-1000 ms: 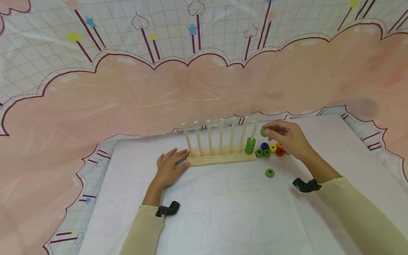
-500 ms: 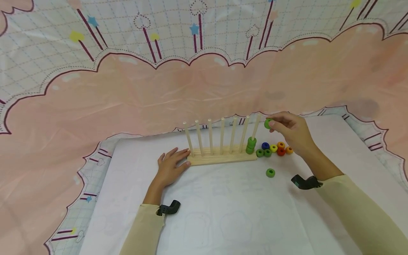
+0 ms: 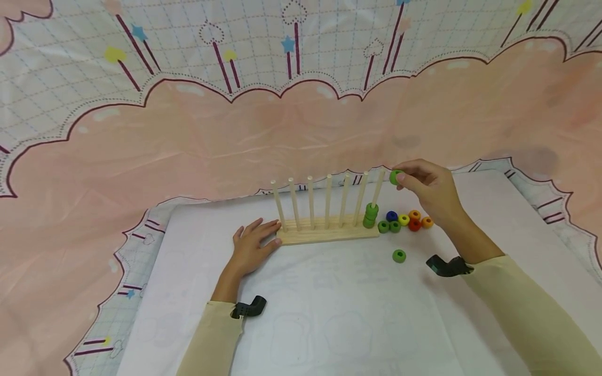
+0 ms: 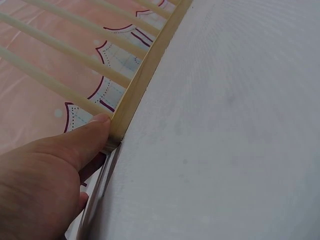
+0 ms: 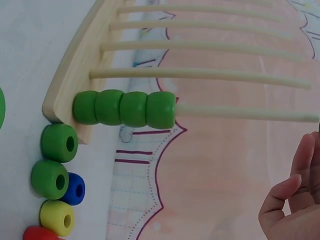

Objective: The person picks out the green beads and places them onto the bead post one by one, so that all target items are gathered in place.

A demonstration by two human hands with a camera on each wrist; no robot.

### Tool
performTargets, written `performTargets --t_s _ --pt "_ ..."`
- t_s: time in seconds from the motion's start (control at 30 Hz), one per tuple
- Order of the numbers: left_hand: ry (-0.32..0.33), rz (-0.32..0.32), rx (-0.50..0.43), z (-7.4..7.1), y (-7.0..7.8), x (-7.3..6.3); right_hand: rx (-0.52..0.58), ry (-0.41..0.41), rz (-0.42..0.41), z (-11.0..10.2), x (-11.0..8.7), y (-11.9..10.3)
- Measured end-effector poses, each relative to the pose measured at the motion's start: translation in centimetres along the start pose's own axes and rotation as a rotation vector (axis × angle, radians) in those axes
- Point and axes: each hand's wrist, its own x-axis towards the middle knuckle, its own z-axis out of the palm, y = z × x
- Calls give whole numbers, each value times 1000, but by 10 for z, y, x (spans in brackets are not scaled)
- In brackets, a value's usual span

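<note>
A wooden peg rack (image 3: 329, 232) with a row of upright pegs stands on the white sheet. My left hand (image 3: 253, 246) holds its left end between thumb and fingers; in the left wrist view the thumb (image 4: 82, 140) lies at the base's corner. Several green beads (image 5: 125, 108) are stacked on the rightmost peg (image 5: 250, 113). My right hand (image 3: 430, 190) pinches another green bead (image 3: 395, 177) beside that peg's top, apart from it. In the right wrist view this bead is almost wholly out of frame.
Right of the rack lie two green beads (image 3: 389, 226), a blue bead (image 3: 392, 215), a yellow bead (image 3: 403, 220), a red bead (image 3: 414, 224) and two orange beads (image 3: 427, 222). One green bead (image 3: 398, 256) lies nearer the front. Patterned cloth (image 3: 282, 130) hangs behind.
My right hand has risen with the green bead, to about the height of the peg's top, and shifted slightly right. The left hand stays at the rack's end.
</note>
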Motion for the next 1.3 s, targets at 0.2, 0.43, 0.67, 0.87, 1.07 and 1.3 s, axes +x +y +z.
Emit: performTargets --t_s 0.2,0.43,0.67,0.87,1.07,1.3 --pt "4 12 -9 0 -1 -1 31 4 -24 4 4 -2" --pt "9 20 -3 1 -2 -1 123 15 -54 9 8 -3" --pt "9 18 -9 0 -2 -2 147 9 -20 15 12 -3" --pt "12 26 -8 0 0 -1 111 11 27 17 15 2" --pt "9 22 -6 0 0 -1 91 -7 58 20 13 8" --pt "9 17 -7 -1 0 -1 59 -27 66 20 9 12"
